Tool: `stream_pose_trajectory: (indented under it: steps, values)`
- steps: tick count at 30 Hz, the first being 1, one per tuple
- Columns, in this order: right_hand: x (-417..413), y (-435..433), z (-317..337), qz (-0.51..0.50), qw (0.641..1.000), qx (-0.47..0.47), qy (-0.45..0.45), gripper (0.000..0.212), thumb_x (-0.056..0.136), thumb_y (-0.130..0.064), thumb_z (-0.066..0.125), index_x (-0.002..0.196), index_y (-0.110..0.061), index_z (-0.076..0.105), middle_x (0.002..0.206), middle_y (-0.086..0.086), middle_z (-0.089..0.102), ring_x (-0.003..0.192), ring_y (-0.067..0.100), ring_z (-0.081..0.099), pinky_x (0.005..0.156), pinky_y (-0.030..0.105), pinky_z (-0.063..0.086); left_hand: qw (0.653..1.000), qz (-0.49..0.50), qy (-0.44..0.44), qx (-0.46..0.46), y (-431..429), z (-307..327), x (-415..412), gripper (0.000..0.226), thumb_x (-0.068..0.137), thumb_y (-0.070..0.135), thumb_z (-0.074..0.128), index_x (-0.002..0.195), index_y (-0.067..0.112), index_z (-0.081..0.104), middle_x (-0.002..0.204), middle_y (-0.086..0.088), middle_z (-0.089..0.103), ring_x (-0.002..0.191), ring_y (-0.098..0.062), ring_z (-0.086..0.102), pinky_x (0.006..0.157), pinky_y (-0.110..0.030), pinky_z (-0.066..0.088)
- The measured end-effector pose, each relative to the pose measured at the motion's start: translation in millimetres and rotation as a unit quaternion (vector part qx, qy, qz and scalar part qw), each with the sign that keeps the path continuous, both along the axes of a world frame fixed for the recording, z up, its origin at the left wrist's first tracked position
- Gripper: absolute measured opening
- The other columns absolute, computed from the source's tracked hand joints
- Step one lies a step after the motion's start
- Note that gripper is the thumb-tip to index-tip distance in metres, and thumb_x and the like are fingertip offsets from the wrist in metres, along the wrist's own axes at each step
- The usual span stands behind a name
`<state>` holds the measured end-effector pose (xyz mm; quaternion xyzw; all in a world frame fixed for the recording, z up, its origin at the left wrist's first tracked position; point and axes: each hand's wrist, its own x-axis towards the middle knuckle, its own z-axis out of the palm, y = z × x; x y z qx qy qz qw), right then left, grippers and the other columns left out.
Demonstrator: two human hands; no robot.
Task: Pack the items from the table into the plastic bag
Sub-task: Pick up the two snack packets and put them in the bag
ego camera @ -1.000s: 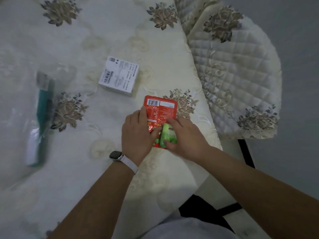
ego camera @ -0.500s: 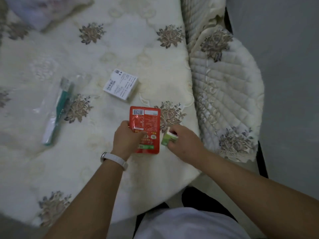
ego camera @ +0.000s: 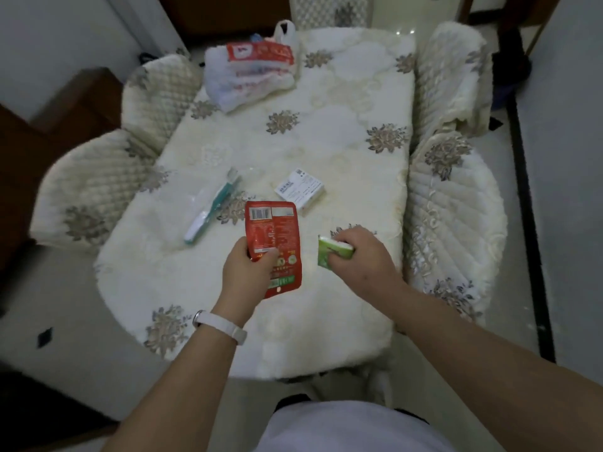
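Observation:
My left hand (ego camera: 248, 275) grips a flat red packet (ego camera: 273, 236) by its lower left, lifted above the table near the front edge. My right hand (ego camera: 362, 259) holds a small green pack (ego camera: 329, 254) to the right of the packet. A white and red plastic bag (ego camera: 254, 71) lies crumpled at the table's far end. A teal toothbrush in clear wrapping (ego camera: 213, 208) lies left of the packet. Beyond the packet a small white box (ego camera: 300, 190) sits on the cloth.
The table (ego camera: 326, 141) wears a cream cloth with brown flower patches. Quilted chair covers stand along the left side (ego camera: 94, 181) and the right side (ego camera: 453, 207). Dark wooden furniture (ego camera: 39, 125) is at the far left, pale floor around.
Both hands have lifted their items off the cloth and drawn apart, the red packet in the left, the green pack in the right. The view has pulled back, showing the bag.

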<state>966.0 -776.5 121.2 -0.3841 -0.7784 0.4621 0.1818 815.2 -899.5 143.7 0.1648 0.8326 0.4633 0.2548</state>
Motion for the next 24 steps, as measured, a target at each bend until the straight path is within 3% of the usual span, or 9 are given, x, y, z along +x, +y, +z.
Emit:
stream_pose_trajectory:
  steps: [3, 7, 11, 17, 21, 24]
  values:
    - [-17.5, -21.5, 16.0, 0.033, 0.999, 0.005, 0.013, 0.013, 0.080, -0.017, 0.067, 0.092, -0.022, 0.066, 0.093, -0.006, 0.056, 0.088, 0.013, 0.052, 0.073, 0.025, 0.036, 0.997, 0.051, 0.001, 0.052, -34.3, 19.5, -8.7, 0.023, 0.092, 0.022, 0.068, 0.114, 0.028, 0.063, 0.103, 0.009, 0.072, 0.088, -0.012, 0.072, 0.068, -0.030, 0.059]
    - [-43.0, -57.9, 38.7, 0.088, 0.996, 0.002, 0.021, 0.012, 0.081, -0.017, 0.062, 0.089, -0.026, 0.062, 0.084, -0.010, 0.059, 0.076, 0.011, 0.055, 0.063, 0.026, 0.039, 0.991, 0.099, 0.002, 0.091, -84.4, 34.7, -19.0, 0.018, 0.093, 0.019, 0.066, 0.106, 0.032, 0.064, 0.100, 0.010, 0.073, 0.083, -0.009, 0.073, 0.066, -0.029, 0.058]
    - [-75.9, -103.3, 54.8, 0.125, 0.992, 0.025, 0.009, 0.012, 0.082, -0.018, 0.061, 0.090, -0.028, 0.061, 0.078, -0.013, 0.058, 0.071, 0.005, 0.054, 0.058, 0.021, 0.038, 0.982, 0.152, -0.008, 0.113, -142.6, 39.7, -36.0, 0.018, 0.095, 0.020, 0.064, 0.110, 0.031, 0.063, 0.103, 0.008, 0.073, 0.088, -0.014, 0.073, 0.072, -0.036, 0.061]
    - [-133.7, -198.4, 73.3, 0.177, 0.983, 0.050, -0.007, 0.012, 0.082, -0.019, 0.062, 0.094, -0.024, 0.062, 0.081, -0.010, 0.058, 0.074, 0.010, 0.056, 0.066, 0.030, 0.047, 0.963, 0.214, -0.027, 0.161, -249.6, 40.4, -71.6, 0.020, 0.094, 0.020, 0.066, 0.112, 0.030, 0.064, 0.105, 0.006, 0.073, 0.091, -0.020, 0.074, 0.075, -0.042, 0.062]
    - [-177.9, -269.1, 84.4, 0.214, 0.975, 0.059, -0.005, 0.010, 0.083, -0.018, 0.062, 0.091, -0.025, 0.060, 0.077, -0.011, 0.058, 0.068, 0.008, 0.055, 0.061, 0.029, 0.047, 0.950, 0.246, -0.015, 0.193, -324.4, 44.8, -99.8, 0.019, 0.094, 0.018, 0.066, 0.109, 0.029, 0.065, 0.101, 0.005, 0.075, 0.084, -0.016, 0.075, 0.064, -0.033, 0.062]
    - [-209.2, -316.7, 89.5, 0.234, 0.970, 0.064, 0.003, 0.012, 0.082, -0.018, 0.061, 0.092, -0.024, 0.062, 0.079, -0.008, 0.061, 0.069, 0.012, 0.059, 0.064, 0.036, 0.053, 0.944, 0.267, -0.002, 0.194, -374.5, 50.9, -123.9, 0.018, 0.094, 0.021, 0.066, 0.110, 0.030, 0.063, 0.104, 0.006, 0.074, 0.088, -0.019, 0.074, 0.073, -0.040, 0.062]
